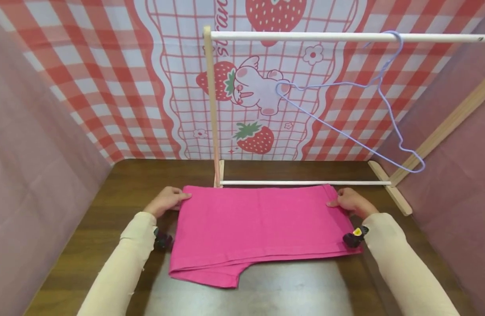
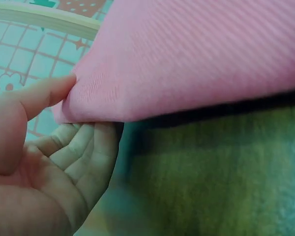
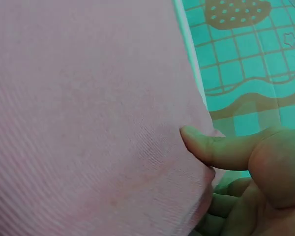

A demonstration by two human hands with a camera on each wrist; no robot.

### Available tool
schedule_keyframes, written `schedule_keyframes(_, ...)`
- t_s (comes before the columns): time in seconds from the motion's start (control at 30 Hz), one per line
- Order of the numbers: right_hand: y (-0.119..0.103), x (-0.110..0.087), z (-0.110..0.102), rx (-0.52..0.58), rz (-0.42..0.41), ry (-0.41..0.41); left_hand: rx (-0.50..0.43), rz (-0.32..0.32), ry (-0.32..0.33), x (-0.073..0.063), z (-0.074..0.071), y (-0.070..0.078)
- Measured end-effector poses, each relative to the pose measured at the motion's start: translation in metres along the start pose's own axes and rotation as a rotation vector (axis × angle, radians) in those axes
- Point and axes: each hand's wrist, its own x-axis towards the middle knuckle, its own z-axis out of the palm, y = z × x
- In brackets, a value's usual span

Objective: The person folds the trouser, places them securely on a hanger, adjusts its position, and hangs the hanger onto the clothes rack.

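A pair of bright pink trousers [image 1: 258, 224], folded lengthwise with the crotch corner jutting out at the lower left, stretches sideways above the table. My left hand [image 1: 167, 201] pinches its far left corner; in the left wrist view the thumb [image 2: 56, 93] lies on top of the cloth and the other fingers are underneath. At the far right corner, my right hand [image 1: 352, 202] pinches the fabric. The right wrist view shows that thumb [image 3: 211, 147] pressed on the cloth, with the other fingers partly hidden behind it.
Behind the trousers stands a wooden rack with a white top rail [image 1: 305, 37] and a white lower bar [image 1: 305, 183]. A lilac wire hanger [image 1: 345, 138] hangs from the top rail at the right. The brown table [image 1: 128, 184] meets a strawberry-print curtain [image 1: 88, 66] at the back.
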Motion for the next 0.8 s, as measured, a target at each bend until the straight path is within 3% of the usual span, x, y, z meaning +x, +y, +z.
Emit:
schedule_keyframes(0.1,0.001,0.003,0.001,0.011,-0.026,0.045,-0.014,0.022,-0.011,-0.002,-0.004,0.003)
schedule_keyframes(0.23,0.006,0.003,0.002,0.038,-0.032,0.104,0.025,0.034,0.056,-0.003,-0.003,0.007)
schedule_keyframes(0.37,0.01,0.005,0.008,0.04,0.015,0.11,0.16,-0.011,0.173,0.004,0.005,0.003)
schedule_keyframes(0.5,0.01,0.005,0.011,0.026,0.051,0.086,0.257,-0.035,0.222,0.006,0.009,0.0)
schedule_keyframes(0.67,0.009,0.001,0.005,0.02,0.056,0.037,0.172,-0.024,0.209,0.0,0.009,0.0)
schedule_keyframes(0.8,0.013,-0.003,0.0,0.119,0.056,-0.049,0.097,-0.031,0.168,-0.007,0.009,-0.004)
